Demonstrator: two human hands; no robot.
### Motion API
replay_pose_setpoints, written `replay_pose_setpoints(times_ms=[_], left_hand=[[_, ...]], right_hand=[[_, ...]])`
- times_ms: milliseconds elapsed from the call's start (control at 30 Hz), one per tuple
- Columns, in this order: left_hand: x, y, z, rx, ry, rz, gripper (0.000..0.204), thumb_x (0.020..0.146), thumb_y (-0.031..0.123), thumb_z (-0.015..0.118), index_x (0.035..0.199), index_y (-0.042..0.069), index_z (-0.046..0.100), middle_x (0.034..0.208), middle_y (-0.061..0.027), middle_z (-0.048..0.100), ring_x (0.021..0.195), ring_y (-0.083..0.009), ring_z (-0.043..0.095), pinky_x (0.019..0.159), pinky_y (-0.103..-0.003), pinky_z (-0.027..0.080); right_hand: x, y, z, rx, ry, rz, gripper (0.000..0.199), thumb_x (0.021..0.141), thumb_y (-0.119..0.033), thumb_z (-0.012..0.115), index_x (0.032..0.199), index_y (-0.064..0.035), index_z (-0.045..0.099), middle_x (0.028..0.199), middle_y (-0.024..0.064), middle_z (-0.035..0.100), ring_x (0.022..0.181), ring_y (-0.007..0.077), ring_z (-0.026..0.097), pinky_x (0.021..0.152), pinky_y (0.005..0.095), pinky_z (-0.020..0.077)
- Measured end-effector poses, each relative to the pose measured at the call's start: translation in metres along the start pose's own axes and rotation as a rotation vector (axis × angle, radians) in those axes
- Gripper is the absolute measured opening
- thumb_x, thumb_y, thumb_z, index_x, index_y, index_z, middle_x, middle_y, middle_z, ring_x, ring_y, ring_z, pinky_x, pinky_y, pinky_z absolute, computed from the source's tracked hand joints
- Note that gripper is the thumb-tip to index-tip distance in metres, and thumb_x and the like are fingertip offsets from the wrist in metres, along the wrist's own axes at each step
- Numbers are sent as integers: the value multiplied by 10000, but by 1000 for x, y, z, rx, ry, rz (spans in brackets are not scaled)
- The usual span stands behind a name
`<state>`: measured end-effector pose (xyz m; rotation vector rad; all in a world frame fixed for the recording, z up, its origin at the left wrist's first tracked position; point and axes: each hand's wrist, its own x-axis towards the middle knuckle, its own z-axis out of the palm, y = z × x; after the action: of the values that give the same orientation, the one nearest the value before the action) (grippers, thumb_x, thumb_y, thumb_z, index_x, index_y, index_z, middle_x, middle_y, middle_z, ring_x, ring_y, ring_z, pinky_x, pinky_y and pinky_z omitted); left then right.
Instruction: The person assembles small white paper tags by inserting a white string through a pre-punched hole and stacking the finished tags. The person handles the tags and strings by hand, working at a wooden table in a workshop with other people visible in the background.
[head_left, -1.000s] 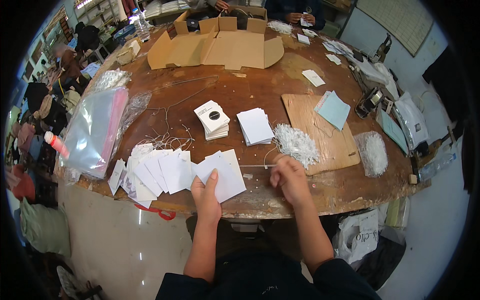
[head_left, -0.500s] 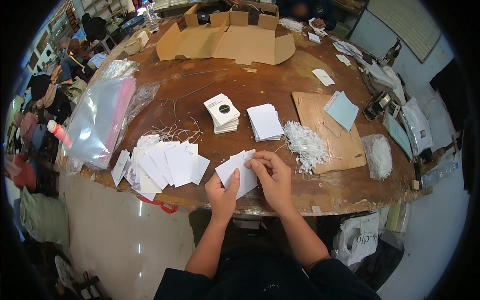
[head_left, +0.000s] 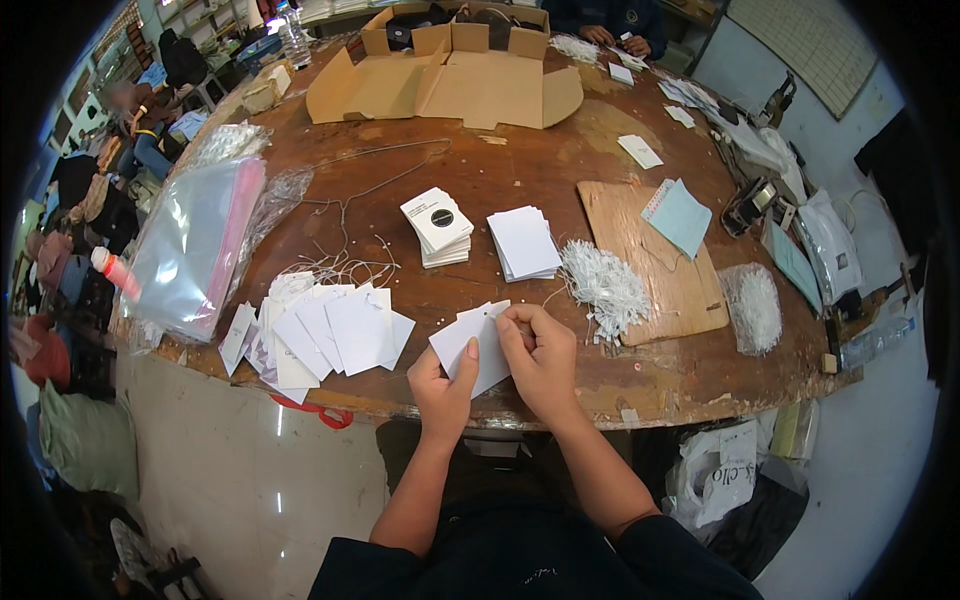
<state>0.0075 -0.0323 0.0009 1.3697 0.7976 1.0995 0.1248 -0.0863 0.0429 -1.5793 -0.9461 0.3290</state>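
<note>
- Looks to me like I'm mid-threading: left hand [head_left: 443, 378] pinches a small stack of white card tags [head_left: 472, 346] low-centre, thumb on top.
- Right hand [head_left: 538, 358] sits just right of them, fingertips pressed together at the tags' top edge.
- Next move probably needs one tie from the white string pile [head_left: 603, 287], upper right of that hand.

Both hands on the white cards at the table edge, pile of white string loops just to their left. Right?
Not quite. Both hands, left hand and right hand, do hold the white cards, but the head view shows the pile of white string loops to their right, by the wooden board.
</note>
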Motion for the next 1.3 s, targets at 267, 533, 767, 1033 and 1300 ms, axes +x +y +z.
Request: replay_pose_setpoints(times_ms=[267, 533, 767, 1033, 1300], left_hand=[[0, 0, 0, 108, -6, 90, 220, 897, 76, 727, 1087, -34, 712, 967, -84, 721, 857, -142, 655, 762, -302, 522], [-1, 3, 5, 864, 7, 758, 470, 635, 48, 733, 1096, 138, 759, 1097, -21, 676, 995, -268, 605, 866, -416, 464], [-5, 11, -4, 837, -139, 902, 293, 753, 91, 745, 1043, 132, 760, 1051, -14, 691, 900, -210, 633, 791, -381, 474], [9, 20, -53, 164, 207, 116, 358, 920, 63, 716, 1258, -24, 635, 1049, -138, 723, 926, -173, 681, 826, -314, 531], [40, 11, -109, 716, 613, 230, 576, 896, 86, 712, 1435, 36, 515, 1238, -135, 638, 1184, -315, 572, 1015, -430, 446]], right_hand=[[1, 2, 2, -21, -23, -49, 104, 971, -65, 651, 997, 35, 659, 778, 111, 671, 662, 142, 636, 605, 289, 514], [15, 8, -26, 572, -212, 534, 107, 998, -107, 631, 974, -13, 675, 761, 18, 634, 667, 86, 577, 584, 235, 450], [32, 22, -38, 205, -130, 408, 240, 967, -190, 700, 796, -29, 650, 693, 6, 614, 612, 75, 567, 559, 243, 446], [49, 22, -26, 176, 209, 225, 266, 985, -243, 688, 906, 11, 679, 755, 31, 650, 656, 106, 574, 618, 264, 463], [-3, -1, 73, -334, -391, -196, 457, 870, -295, 781, 1198, -7, 646, 1118, 178, 649, 1019, 361, 633, 877, 444, 526]])
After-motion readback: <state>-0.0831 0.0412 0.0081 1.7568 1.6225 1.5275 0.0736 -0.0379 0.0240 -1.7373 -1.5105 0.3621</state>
